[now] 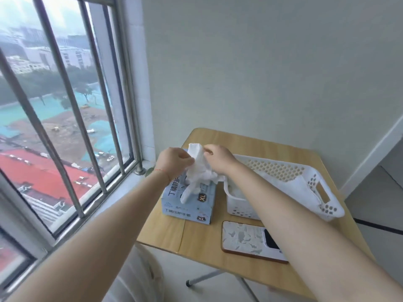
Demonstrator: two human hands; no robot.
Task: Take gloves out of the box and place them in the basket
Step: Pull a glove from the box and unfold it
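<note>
White glove (pixel 201 168) hung roughly upright above the box (pixel 188 201), lower fingers trailing at its opening. Left hand (pixel 174 161) and right hand (pixel 220 158) both pinched its upper part. The basket (pixel 316 192) lay just right of the box, nearer the right hand, on the table (pixel 218 269).

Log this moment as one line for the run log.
left hand: pinches white glove | right hand: pinches same glove | glove: above pale blue cardboard box | white perforated plastic basket: right of box
</note>
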